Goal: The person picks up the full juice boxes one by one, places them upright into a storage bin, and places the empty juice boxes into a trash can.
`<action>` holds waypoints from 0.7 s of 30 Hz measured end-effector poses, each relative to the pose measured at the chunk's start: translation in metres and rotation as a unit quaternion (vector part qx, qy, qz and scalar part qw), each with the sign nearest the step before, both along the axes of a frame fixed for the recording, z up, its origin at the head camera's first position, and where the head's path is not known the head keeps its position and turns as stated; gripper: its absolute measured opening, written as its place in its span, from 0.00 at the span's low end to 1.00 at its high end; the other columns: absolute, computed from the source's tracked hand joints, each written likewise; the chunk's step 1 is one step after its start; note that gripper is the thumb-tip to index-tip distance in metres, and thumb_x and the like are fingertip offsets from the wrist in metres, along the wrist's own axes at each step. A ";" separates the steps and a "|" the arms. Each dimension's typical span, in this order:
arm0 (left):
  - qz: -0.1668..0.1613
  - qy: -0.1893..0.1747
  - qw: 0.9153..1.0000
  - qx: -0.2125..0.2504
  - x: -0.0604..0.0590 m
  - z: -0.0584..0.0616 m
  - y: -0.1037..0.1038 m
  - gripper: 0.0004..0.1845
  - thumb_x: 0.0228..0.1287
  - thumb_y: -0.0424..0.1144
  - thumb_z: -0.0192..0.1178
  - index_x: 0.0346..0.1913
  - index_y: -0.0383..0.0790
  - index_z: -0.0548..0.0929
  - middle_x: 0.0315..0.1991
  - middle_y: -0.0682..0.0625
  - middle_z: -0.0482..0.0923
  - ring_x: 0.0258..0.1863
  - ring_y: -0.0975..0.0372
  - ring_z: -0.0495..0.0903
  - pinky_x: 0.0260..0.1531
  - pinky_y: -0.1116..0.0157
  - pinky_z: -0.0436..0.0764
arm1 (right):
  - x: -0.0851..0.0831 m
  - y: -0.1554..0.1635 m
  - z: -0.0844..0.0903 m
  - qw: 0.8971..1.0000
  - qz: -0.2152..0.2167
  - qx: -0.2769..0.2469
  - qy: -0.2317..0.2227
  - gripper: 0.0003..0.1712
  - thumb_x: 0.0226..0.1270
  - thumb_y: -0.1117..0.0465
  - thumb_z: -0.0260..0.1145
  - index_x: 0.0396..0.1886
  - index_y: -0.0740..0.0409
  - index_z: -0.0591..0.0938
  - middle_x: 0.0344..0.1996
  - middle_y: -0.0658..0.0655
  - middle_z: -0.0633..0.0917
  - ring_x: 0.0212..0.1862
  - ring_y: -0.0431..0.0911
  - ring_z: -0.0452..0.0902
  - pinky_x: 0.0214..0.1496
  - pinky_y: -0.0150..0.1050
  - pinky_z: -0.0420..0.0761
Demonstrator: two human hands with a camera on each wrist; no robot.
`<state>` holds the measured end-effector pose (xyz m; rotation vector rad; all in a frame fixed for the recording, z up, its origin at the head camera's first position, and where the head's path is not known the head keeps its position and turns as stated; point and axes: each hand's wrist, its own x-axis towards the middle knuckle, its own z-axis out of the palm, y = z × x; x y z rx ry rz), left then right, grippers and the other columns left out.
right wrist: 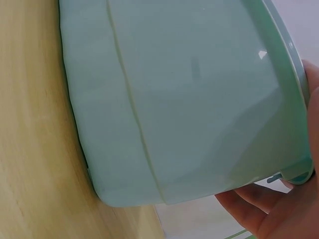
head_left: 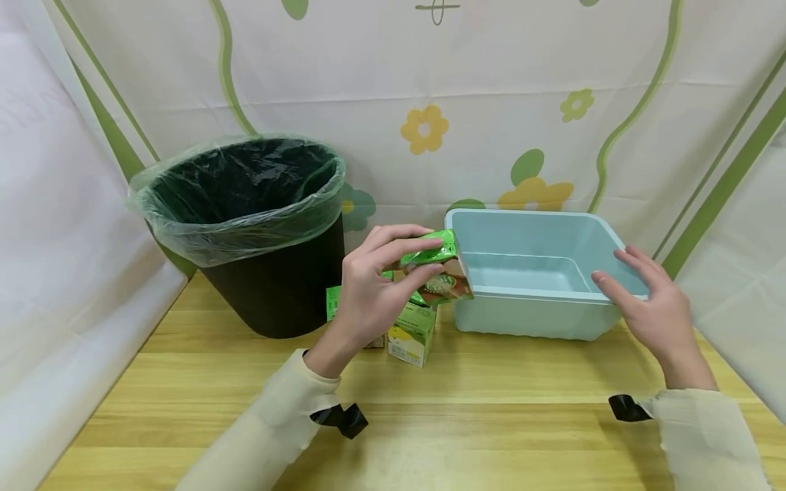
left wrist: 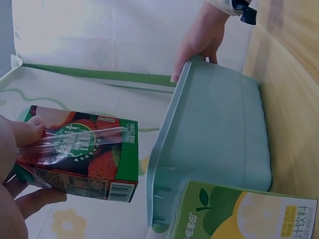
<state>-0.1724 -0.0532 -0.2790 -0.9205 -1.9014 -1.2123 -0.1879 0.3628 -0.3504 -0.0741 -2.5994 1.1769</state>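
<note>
My left hand [head_left: 381,286] grips a juice carton [head_left: 451,283] with a green top, lifted near the left end of a light blue plastic basin [head_left: 534,317]. In the left wrist view, the held juice carton [left wrist: 79,149] shows strawberries and a wrapped straw on its side. My right hand [head_left: 660,314] holds the basin's right rim, its thumb by the front corner; the right wrist view shows fingers [right wrist: 259,204] below the rim's outer corner. Below my left hand stands a green and yellow juice carton [head_left: 411,334]. Another green-topped carton [head_left: 333,301] is mostly hidden behind that hand.
A black trash bin [head_left: 282,286] with a translucent green liner [head_left: 245,239] stands at the back left. The wooden table [head_left: 467,429] meets a printed cloth backdrop [head_left: 368,82] behind the basin, with white cloth on both sides.
</note>
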 end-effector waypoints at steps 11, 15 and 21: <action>0.012 0.015 0.999 0.050 -0.017 0.009 0.026 0.14 0.62 0.35 0.77 0.51 0.38 0.93 0.54 0.45 0.89 0.49 0.58 0.81 0.35 0.71 0.83 | 0.000 0.000 0.000 1.000 -0.002 0.001 0.002 0.44 0.78 0.38 0.63 0.86 0.47 0.61 0.88 0.44 0.49 0.88 0.63 0.38 0.81 0.78 0.44; 0.013 0.009 0.998 0.060 -0.024 0.009 0.039 0.14 0.63 0.35 0.77 0.51 0.37 0.93 0.54 0.45 0.88 0.48 0.57 0.80 0.35 0.72 0.84 | 0.001 0.000 0.000 1.000 -0.001 0.000 0.002 0.45 0.78 0.38 0.63 0.86 0.47 0.61 0.88 0.43 0.49 0.88 0.63 0.37 0.81 0.78 0.43; 0.026 -0.020 0.997 0.072 -0.034 0.002 0.062 0.15 0.64 0.37 0.77 0.52 0.39 0.93 0.55 0.45 0.88 0.47 0.57 0.80 0.32 0.69 0.83 | 0.000 -0.001 0.002 1.000 0.001 -0.003 0.000 0.45 0.78 0.38 0.63 0.86 0.47 0.61 0.88 0.43 0.49 0.88 0.62 0.37 0.81 0.78 0.43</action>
